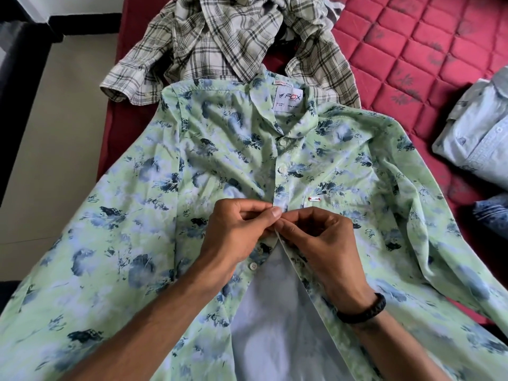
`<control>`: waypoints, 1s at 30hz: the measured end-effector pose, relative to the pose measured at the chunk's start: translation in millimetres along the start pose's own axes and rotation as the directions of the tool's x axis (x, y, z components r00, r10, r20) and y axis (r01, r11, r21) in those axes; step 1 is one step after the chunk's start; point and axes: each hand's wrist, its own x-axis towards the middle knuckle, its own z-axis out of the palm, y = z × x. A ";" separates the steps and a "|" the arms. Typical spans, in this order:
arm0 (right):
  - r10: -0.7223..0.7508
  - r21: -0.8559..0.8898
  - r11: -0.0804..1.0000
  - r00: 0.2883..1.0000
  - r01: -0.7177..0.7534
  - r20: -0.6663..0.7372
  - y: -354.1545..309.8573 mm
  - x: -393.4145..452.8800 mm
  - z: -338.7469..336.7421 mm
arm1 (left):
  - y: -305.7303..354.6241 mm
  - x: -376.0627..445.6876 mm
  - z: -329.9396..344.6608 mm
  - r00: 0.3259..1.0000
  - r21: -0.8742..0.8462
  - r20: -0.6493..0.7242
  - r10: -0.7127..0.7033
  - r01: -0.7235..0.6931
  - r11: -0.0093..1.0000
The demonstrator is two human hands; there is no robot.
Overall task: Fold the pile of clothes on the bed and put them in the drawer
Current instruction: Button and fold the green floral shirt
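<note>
Evidently the green floral shirt is light and limp; its placket edges are pinched by left hand and right hand fingers, best gripped there.

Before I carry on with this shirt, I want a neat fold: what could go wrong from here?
1. Both hands, left hand and right hand, pinch the placket of the green floral shirt at one button; below it the front gapes open, so it may fold unevenly.
2. The fabric is wrinkled around the chest; creases may set.
3. Its collar overlaps the plaid shirt, which may drag along.
</note>
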 end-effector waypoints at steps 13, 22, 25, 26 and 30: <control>0.137 0.107 0.984 0.990 -0.141 0.039 -6.0 17.5 -8.7 | 9.5 7.7 1.8 0.997 -0.154 0.058 0.041 -0.032 0.988; -0.197 -0.601 0.756 0.966 0.259 0.168 -57.3 74.9 -9.5 | 34.1 48.9 -6.7 0.960 -0.025 0.107 0.258 -0.257 0.966; -0.230 -0.807 0.532 0.961 0.256 0.154 -60.1 70.7 7.7 | 27.8 58.6 -6.7 0.941 0.138 0.125 0.315 -0.330 0.934; -0.235 -0.815 0.531 0.964 0.234 0.124 -59.1 64.0 10.3 | 24.6 59.9 -5.6 0.936 0.233 0.117 0.333 -0.351 0.907; -0.264 -0.809 0.562 0.964 0.173 0.023 -49.4 8.9 2.4 | 23.2 49.8 7.4 0.903 0.535 -0.048 0.427 -0.338 0.774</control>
